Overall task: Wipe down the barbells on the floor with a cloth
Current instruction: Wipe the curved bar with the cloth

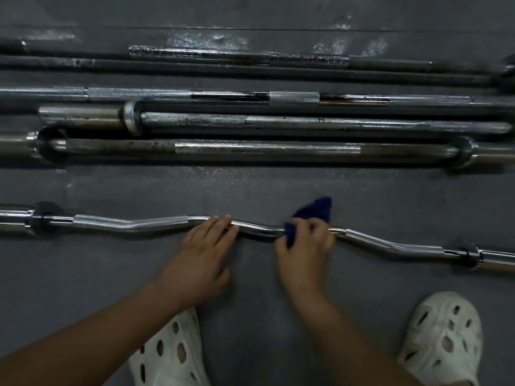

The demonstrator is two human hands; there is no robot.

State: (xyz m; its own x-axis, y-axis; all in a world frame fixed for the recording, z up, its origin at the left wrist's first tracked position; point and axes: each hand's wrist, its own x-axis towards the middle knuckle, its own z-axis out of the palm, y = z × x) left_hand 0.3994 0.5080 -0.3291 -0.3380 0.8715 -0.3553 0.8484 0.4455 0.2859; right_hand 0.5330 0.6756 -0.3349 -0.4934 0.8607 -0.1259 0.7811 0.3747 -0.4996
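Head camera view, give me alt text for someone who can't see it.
A person's right hand grips a dark blue cloth around the middle of a curved chrome barbell on a grey floor, while the left hand rests flat on the bar. Several straight barbells, some rusty, lie parallel beyond; white perforated clogs show below.

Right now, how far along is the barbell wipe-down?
In hand: right hand rubs the blue cloth on the curl bar mid-shaft; left hand steadies it. Done: cannot tell from shine alone. Left: the straight bars behind, which show dark grime and rust.
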